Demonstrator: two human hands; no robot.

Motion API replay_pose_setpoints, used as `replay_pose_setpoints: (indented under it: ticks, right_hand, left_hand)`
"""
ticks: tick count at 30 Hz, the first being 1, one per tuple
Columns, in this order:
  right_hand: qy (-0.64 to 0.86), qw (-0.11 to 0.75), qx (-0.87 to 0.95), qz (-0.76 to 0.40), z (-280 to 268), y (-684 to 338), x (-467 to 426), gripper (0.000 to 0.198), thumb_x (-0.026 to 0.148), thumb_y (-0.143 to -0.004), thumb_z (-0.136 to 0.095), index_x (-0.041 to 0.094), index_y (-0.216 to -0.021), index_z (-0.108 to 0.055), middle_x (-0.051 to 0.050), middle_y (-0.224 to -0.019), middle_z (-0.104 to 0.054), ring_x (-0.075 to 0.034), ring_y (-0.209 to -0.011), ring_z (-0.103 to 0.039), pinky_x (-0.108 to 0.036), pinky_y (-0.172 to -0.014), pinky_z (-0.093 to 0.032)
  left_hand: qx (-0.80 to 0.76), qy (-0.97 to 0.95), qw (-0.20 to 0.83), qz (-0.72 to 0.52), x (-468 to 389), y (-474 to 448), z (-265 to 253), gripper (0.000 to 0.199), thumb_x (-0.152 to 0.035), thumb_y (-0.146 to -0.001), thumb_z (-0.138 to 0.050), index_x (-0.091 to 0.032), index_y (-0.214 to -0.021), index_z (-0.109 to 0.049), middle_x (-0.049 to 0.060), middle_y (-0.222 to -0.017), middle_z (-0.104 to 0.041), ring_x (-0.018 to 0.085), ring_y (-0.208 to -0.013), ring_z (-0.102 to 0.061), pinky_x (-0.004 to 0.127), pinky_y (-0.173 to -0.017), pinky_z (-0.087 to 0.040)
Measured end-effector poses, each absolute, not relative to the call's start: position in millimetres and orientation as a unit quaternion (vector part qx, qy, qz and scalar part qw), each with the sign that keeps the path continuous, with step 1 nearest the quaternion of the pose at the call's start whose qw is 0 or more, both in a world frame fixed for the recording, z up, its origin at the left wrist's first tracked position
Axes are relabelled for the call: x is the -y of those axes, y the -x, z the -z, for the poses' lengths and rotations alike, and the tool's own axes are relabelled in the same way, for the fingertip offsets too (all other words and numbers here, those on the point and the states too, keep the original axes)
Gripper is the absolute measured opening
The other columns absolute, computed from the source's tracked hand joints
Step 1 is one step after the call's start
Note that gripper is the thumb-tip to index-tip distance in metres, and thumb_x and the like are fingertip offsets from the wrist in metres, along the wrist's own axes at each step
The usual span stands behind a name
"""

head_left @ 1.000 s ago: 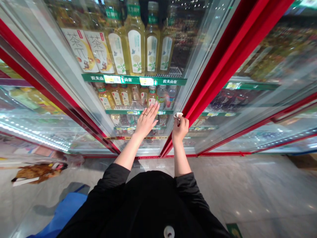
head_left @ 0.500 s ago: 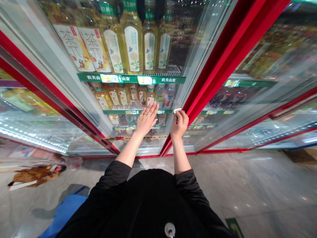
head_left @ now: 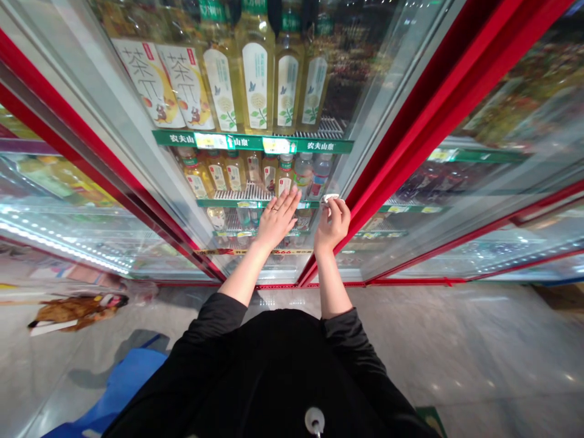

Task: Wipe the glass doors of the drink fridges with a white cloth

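Fingers stretched and lying flat, my left hand [head_left: 277, 220] is against the glass door [head_left: 365, 109] of a red-framed drinks cooler. A ring shows on one finger. To its right, my right hand [head_left: 332, 224] is closed, fingertips pinching a small white wad [head_left: 331, 198] that looks like a crumpled tissue or cloth. This hand is at the glass beside the red door frame [head_left: 392, 143]. Behind the glass, large tea bottles [head_left: 258, 85] stand on the upper shelf, with smaller bottles [head_left: 235, 173] on the shelf below.
White tea cartons [head_left: 148, 82] stand left of the large bottles. More cooler doors adjoin on both sides. A blue object [head_left: 123, 383] lies on the grey floor [head_left: 456, 347] at lower left. A brown plush-looking item [head_left: 75, 311] lies farther left.
The view has shifted slightly, so the cooler and both hands appear a little farther right. My left hand remains flat at the glass; my right hand still pinches the white wad.
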State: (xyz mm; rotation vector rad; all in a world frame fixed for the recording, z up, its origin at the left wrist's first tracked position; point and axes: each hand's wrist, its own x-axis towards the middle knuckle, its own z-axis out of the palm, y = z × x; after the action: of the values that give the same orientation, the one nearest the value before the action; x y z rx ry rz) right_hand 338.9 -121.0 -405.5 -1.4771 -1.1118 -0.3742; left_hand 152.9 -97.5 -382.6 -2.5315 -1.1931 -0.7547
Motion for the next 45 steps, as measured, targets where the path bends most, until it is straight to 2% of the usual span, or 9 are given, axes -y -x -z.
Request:
replay_pose_setpoints:
  ticks: [5,10,18,22,27,33,37,41,45]
  right_hand:
    - [0.597,0.593,0.521,0.143,414,-330,119,0.036,0.040,-0.114,-0.050,0.027,-0.118,-0.084,-0.014,-0.122,-0.074,-0.031,-0.124,-0.073,-0.059,-0.115,-0.062]
    - [0.590,0.599,0.523,0.137,436,-327,141,0.036,0.043,-0.114,-0.052,0.030,-0.112,-0.085,-0.010,-0.113,-0.073,-0.029,-0.112,-0.077,-0.053,-0.101,-0.068]
    - [0.591,0.631,0.471,0.175,387,-333,110,0.043,0.038,-0.117,-0.043,0.023,-0.130,-0.081,-0.014,-0.130,-0.072,-0.030,-0.135,-0.069,-0.061,-0.121,-0.060]
    - [0.592,0.583,0.536,0.150,388,-315,114,0.039,0.036,-0.116,-0.047,0.026,-0.121,-0.084,-0.012,-0.122,-0.076,-0.029,-0.130,-0.072,-0.058,-0.118,-0.061]
    - [0.588,0.578,0.544,0.157,406,-315,135,0.034,0.037,-0.116,-0.051,0.027,-0.114,-0.084,-0.011,-0.115,-0.079,-0.026,-0.116,-0.074,-0.052,-0.110,-0.065]
    - [0.588,0.604,0.513,0.162,391,-322,121,0.038,0.035,-0.117,-0.046,0.025,-0.124,-0.082,-0.012,-0.125,-0.075,-0.028,-0.128,-0.071,-0.059,-0.117,-0.060]
    - [0.576,0.567,0.576,0.120,392,-315,123,0.033,0.035,-0.116,-0.050,0.028,-0.120,-0.083,-0.010,-0.121,-0.078,-0.029,-0.126,-0.071,-0.057,-0.118,-0.059]
    - [0.576,0.545,0.601,0.097,408,-325,142,0.035,0.039,-0.117,-0.049,0.032,-0.113,-0.083,-0.011,-0.117,-0.079,-0.030,-0.121,-0.071,-0.054,-0.115,-0.060]
    - [0.609,0.568,0.544,0.102,408,-337,145,0.037,0.043,-0.116,-0.048,0.032,-0.113,-0.083,-0.014,-0.117,-0.077,-0.034,-0.121,-0.070,-0.057,-0.115,-0.060]
  left_hand:
    - [0.403,0.868,0.124,0.262,98,-152,383,0.106,-0.026,-0.108,-0.067,-0.025,-0.180,0.010,0.005,-0.187,-0.011,0.024,-0.175,-0.009,0.043,-0.148,-0.008]
    - [0.397,0.868,0.128,0.271,97,-152,384,0.105,-0.027,-0.108,-0.067,-0.023,-0.181,0.009,0.006,-0.187,-0.011,0.025,-0.175,-0.006,0.043,-0.147,-0.006]
    - [0.414,0.870,0.109,0.245,102,-153,379,0.104,-0.024,-0.105,-0.068,-0.023,-0.183,0.002,0.005,-0.187,-0.011,0.025,-0.175,-0.004,0.043,-0.148,-0.007]
    - [0.417,0.870,0.099,0.244,104,-152,377,0.111,-0.019,-0.103,-0.069,-0.025,-0.182,0.008,0.004,-0.187,-0.009,0.026,-0.175,-0.008,0.046,-0.148,-0.009]
    - [0.424,0.871,0.097,0.230,104,-152,374,0.101,-0.025,-0.107,-0.065,-0.024,-0.183,0.001,0.005,-0.187,-0.011,0.024,-0.175,-0.007,0.043,-0.148,-0.009]
    - [0.422,0.868,0.111,0.238,104,-153,375,0.101,-0.022,-0.106,-0.067,-0.024,-0.183,-0.001,0.006,-0.187,-0.013,0.024,-0.175,-0.009,0.044,-0.148,-0.008]
    - [0.421,0.869,0.115,0.234,107,-150,372,0.101,-0.019,-0.105,-0.065,-0.025,-0.183,-0.001,0.003,-0.187,-0.014,0.023,-0.175,-0.012,0.042,-0.148,-0.013]
    - [0.444,0.853,0.125,0.246,110,-138,373,0.093,-0.028,-0.112,-0.060,-0.029,-0.183,0.000,0.001,-0.186,-0.022,0.022,-0.174,-0.017,0.040,-0.147,-0.016]
    - [0.461,0.843,0.125,0.248,110,-123,379,0.101,-0.035,-0.110,-0.067,-0.031,-0.182,0.005,0.002,-0.186,-0.023,0.024,-0.174,-0.019,0.040,-0.147,-0.018]
